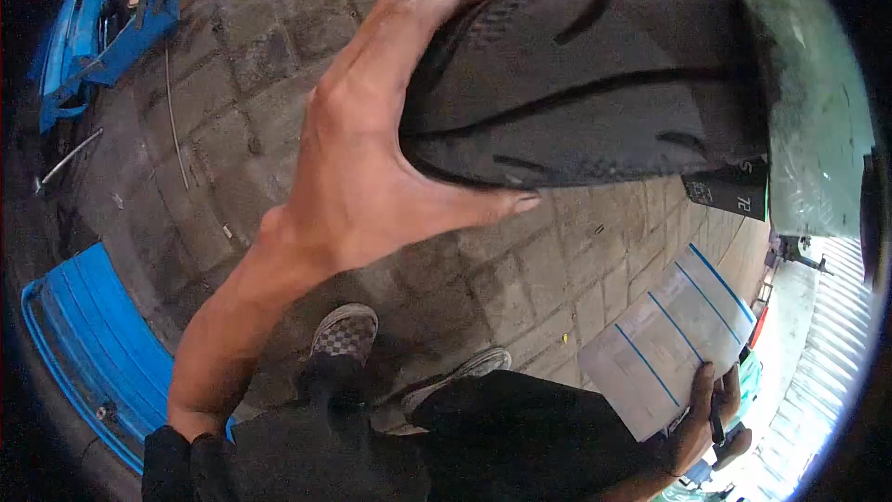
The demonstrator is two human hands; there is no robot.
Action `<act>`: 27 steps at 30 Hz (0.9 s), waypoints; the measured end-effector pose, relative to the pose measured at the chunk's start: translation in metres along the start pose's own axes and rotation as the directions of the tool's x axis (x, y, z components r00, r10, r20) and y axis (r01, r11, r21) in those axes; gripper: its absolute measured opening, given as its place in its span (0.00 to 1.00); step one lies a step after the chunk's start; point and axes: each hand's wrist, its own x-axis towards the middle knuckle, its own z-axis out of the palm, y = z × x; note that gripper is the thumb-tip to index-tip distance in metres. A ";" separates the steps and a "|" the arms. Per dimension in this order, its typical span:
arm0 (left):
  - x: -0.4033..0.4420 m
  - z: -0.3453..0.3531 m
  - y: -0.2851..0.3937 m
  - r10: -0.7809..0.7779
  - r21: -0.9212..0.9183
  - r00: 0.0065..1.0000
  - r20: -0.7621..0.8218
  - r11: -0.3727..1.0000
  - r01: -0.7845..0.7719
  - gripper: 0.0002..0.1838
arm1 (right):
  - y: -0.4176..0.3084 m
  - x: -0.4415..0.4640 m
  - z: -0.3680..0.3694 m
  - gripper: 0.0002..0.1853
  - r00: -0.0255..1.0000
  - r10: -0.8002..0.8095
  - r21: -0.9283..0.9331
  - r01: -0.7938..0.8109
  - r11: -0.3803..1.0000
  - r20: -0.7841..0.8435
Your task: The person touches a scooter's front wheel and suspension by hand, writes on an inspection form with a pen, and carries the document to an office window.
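Observation:
My left hand (358, 144) is wrapped around the end of a black motorcycle-type tire (604, 84). Its thumb lies along the tire's lower edge, and the other fingers go out of sight behind the tread. At the lower right, my right hand (703, 418) pinches a pale sheet with blue stripes (664, 339), possibly plastic stickers or bags; I cannot tell which. Something dark and slim also shows between those fingers. A dark label with white characters (729, 191) sits beneath the tire's right end. A pale green, scuffed panel (808, 84) covers that end.
Grey paving bricks (548, 288) form the floor under my shoes (346, 330). A blue toolbox (125, 23) with tools stands at the upper left. Near it lie a metal rod (70, 161) and a thin wire (174, 121). A blue ridged plastic piece (98, 344) is at the lower left.

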 end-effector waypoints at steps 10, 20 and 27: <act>0.009 -0.010 0.011 -0.054 -0.001 0.998 0.018 0.999 0.054 0.60 | -0.020 -0.003 0.007 0.33 0.988 -0.077 0.002 0.077 0.997 0.134; 0.012 -0.014 0.010 -0.012 0.022 1.000 0.002 1.000 0.012 0.59 | -0.053 -0.025 0.021 0.33 1.000 -0.010 -0.069 0.008 0.998 -0.028; 0.013 -0.013 0.010 -0.015 0.024 1.000 -0.012 1.000 0.015 0.58 | -0.043 0.001 0.007 0.20 0.935 -0.171 0.015 0.176 0.984 0.311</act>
